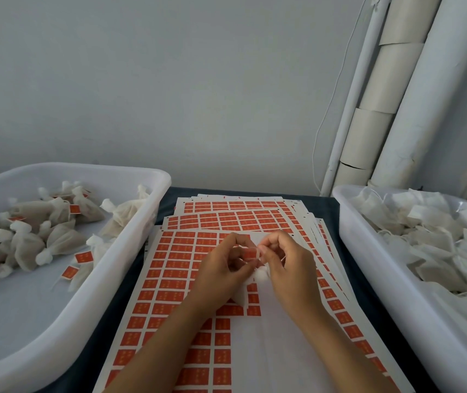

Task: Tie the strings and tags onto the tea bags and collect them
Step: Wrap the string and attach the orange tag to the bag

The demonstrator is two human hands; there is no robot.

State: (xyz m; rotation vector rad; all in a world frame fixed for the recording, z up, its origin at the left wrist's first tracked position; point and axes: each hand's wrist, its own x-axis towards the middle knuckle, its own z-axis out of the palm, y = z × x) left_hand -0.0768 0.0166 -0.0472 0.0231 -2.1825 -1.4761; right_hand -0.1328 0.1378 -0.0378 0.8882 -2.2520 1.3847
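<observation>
Dark surface, tag sheets stacked mid-way, bins at its left and right edges. We've got the tea bag over the sheets, left hand and right hand fingers pinching its string. Honestly, thin string could slip and the knot come loose.

Both forearms reach forward, meeting mid-frame; the left hand and right hand have their fingers curled, pinching together.

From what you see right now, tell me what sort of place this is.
Probably a small hand-packing workstation: sheets of orange tags cover the table, a white tub of tied tea bags sits left, and a tub of untied bags sits right.
</observation>
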